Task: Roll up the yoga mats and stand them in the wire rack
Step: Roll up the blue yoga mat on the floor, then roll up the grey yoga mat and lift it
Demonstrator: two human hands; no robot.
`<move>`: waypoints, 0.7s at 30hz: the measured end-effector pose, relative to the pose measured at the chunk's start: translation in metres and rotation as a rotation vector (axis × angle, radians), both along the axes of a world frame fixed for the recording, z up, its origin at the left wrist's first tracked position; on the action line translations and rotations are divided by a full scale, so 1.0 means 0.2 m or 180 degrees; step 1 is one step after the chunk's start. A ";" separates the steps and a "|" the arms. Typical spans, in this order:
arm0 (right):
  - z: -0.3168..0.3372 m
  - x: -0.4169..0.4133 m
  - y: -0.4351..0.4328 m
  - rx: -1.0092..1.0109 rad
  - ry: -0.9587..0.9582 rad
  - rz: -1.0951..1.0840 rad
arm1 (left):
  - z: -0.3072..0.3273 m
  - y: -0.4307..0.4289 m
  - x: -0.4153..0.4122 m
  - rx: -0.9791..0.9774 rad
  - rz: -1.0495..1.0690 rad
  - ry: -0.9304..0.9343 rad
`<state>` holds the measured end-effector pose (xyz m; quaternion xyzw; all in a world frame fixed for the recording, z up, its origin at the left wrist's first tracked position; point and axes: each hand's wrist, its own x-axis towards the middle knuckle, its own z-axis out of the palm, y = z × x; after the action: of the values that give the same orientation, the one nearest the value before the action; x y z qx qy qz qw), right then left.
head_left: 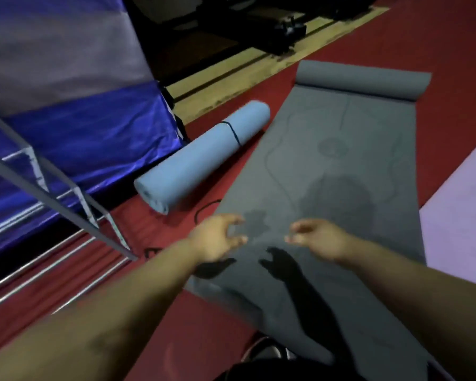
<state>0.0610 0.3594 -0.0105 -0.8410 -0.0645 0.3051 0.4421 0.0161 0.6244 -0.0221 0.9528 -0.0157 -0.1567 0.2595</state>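
The red floor (pixel 451 28) carries everything here, and a shiny blue and lilac cover (pixel 80 133) fills the upper left. The grey mat (pixel 341 160) is the biggest task item: it lies flat along the floor from near the person's feet outward, and only its far end (pixel 360 79) is curled into a short roll. It probably needs rolling along its whole length before it can stand anywhere. A lilac mat (pixel 462 215) lies flat to its right, cut off by the frame edge, so its length is unknown.

The wire rack (pixel 66 193) sits at the left with nothing visible in it, though only slanted bars and floor rails show, and its top and far side are out of view. Just beside it lies the blue mat (pixel 204 155), fully rolled and on its side, held shut by a dark strap (pixel 232 132). It looks parked there ready to be stood up.

The left hand (pixel 215 239) and the right hand (pixel 319 237) hover over the near part of the grey mat. The fingers of both hands are loosely curled and hold nothing. Their shadows fall separately on the mat, which suggests neither hand touches it. A dark cord loop (pixel 206 209) lies on the floor near the blue mat. Motion blur softens the fingertips, and the objects at the bottom edge are too dark to identify.
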 end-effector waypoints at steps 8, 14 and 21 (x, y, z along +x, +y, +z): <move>-0.30 -0.57 -0.49 -0.0819 0.0517 0.0964 | -0.37 -0.25 -0.32 0.0388 -0.1267 0.1340; -0.38 -0.71 -0.59 -0.0987 0.0249 0.0323 | -0.38 -0.28 -0.35 0.0119 -0.0861 0.0689; -0.08 -0.50 -0.59 -0.1520 -0.1175 0.0407 | -0.18 -0.31 -0.24 -0.0340 -0.0051 0.0330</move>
<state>-0.0389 0.2408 -0.0267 -0.9566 -0.1229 0.1810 0.1927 -0.0323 0.5627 -0.0586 0.9281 -0.0183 -0.2068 0.3091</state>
